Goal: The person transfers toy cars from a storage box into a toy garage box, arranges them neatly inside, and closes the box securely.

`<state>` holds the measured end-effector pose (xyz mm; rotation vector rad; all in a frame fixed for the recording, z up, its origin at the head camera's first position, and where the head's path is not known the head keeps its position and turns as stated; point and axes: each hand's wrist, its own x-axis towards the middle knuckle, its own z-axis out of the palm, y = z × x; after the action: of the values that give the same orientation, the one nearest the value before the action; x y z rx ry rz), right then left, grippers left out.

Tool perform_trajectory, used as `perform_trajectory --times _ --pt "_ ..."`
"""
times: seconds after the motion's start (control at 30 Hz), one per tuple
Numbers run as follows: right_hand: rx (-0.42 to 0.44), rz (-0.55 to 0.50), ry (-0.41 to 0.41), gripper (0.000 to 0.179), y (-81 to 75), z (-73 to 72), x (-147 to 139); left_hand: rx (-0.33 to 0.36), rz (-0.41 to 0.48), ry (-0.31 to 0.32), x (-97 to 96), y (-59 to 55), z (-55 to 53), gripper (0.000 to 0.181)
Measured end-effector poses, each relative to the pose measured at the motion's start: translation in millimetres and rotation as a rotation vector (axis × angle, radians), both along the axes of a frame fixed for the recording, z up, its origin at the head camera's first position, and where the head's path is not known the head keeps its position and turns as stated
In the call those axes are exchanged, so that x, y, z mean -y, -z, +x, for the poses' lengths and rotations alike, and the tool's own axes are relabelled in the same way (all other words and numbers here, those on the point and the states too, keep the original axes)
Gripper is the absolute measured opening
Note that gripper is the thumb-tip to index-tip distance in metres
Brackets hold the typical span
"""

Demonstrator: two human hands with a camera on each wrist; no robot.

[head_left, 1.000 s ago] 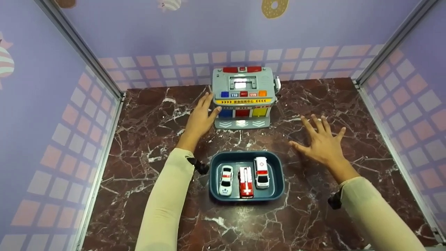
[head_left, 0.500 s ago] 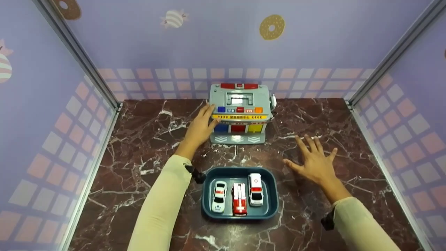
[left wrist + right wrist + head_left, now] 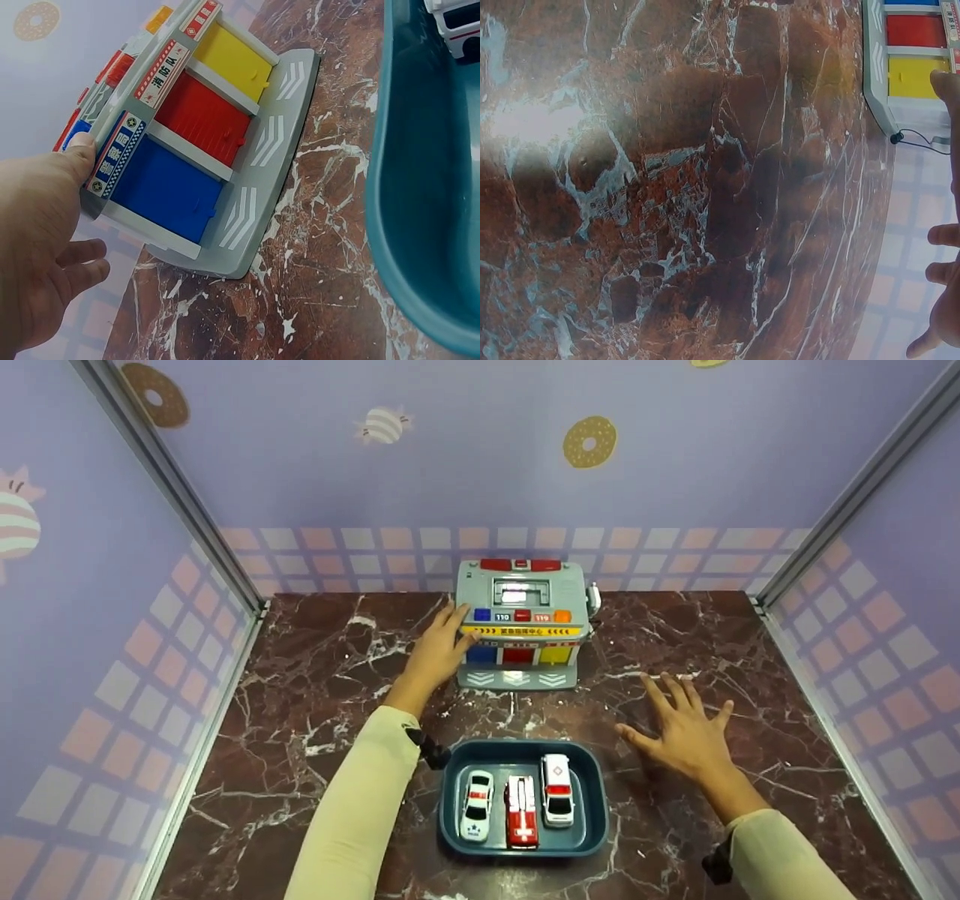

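A grey toy emergency station [image 3: 520,622] with blue, red and yellow garage doors stands near the back wall. My left hand [image 3: 435,654] rests at its left front corner, fingers fairly straight along the side. In the left wrist view, the thumb [image 3: 81,150] touches the corner beside the blue door [image 3: 169,184]. My right hand [image 3: 686,731] is spread over the marble-patterned table to the right, holding nothing. Nearer me, a dark teal tray [image 3: 525,853] holds a white toy police car [image 3: 476,806], a red toy fire engine [image 3: 521,812] and a white toy ambulance [image 3: 557,791].
Purple walls with pink and white squares enclose the table [image 3: 315,705] at the back and both sides. A white handset-like part [image 3: 595,598] hangs on the station's right side, with a thin black cord [image 3: 922,140] below it.
The head view has tilted up, so everything appears lower in it. Both hands keep about the same places relative to the station and tray.
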<state>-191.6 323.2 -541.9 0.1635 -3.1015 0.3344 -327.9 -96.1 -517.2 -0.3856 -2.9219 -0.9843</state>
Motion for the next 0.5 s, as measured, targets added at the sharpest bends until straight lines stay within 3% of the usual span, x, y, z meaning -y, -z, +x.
perform_trajectory --times 0.3,0.5 --pt "-0.002 -0.006 -0.006 0.105 4.8 7.3 2 0.024 0.036 -0.014 0.4 2.2 5.1 0.072" --pt "-0.011 -0.018 -0.015 0.104 1.1 -2.8 5 -0.01 0.053 -0.034 0.9 1.1 -1.9 0.071"
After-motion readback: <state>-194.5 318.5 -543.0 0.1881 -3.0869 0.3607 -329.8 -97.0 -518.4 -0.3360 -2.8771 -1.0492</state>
